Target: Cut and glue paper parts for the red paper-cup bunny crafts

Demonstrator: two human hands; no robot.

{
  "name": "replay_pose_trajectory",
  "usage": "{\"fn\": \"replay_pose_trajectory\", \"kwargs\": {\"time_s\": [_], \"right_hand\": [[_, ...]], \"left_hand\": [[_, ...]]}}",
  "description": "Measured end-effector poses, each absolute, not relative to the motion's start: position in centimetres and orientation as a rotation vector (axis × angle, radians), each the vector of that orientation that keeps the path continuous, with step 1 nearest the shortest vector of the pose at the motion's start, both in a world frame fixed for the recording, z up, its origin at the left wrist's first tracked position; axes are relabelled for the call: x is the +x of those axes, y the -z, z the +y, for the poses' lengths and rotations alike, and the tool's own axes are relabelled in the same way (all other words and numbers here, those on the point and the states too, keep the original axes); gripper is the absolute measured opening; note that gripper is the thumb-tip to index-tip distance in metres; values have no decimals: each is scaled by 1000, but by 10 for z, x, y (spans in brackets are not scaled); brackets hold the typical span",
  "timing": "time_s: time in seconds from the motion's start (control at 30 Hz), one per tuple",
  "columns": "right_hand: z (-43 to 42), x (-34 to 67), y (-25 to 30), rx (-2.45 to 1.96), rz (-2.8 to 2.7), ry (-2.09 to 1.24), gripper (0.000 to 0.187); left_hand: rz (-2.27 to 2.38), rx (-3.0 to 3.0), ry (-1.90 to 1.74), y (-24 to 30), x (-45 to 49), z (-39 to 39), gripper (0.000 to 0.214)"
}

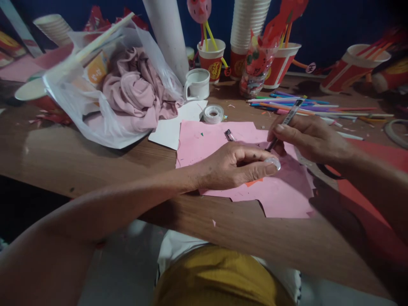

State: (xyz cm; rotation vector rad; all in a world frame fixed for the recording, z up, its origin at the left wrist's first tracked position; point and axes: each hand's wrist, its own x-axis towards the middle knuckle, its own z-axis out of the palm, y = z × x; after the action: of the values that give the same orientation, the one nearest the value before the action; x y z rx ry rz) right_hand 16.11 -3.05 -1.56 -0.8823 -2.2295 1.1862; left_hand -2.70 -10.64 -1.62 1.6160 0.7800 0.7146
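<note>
My left hand [234,165] rests over a pink paper sheet [287,199] with cut edges. Its thumb and forefinger are closed on a small, shiny, clear round piece [273,162] whose kind I cannot make out. In my right hand [314,134] is a dark pen [291,113] with a pale label, held tilted. Its tip points down close to the left fingertips; whether it touches anything is unclear. A bit of orange paper [255,182] shows under the left thumb. A small dark-and-clear object, perhaps a pen cap [228,135], lies on the pink sheet.
Behind the sheet are a tape roll [213,114], a white mug [197,83] and a plastic bag [111,138] with pink cloth. Paper cups [213,59] line the back. Colored sticks [315,107] lie at the right, near red paper [360,187].
</note>
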Motion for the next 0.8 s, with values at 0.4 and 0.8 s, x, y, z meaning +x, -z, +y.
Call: {"fn": "replay_pose_trajectory", "kwargs": {"time_s": [0.4, 0.8], "right_hand": [[-67, 183, 20, -850, -2270, -685, 29], [-95, 192, 32, -710, -2314, -333, 12]], "left_hand": [[743, 1551, -694, 21, -26, -105, 23], [767, 1581, -731, 21, -26, -107, 27]]}}
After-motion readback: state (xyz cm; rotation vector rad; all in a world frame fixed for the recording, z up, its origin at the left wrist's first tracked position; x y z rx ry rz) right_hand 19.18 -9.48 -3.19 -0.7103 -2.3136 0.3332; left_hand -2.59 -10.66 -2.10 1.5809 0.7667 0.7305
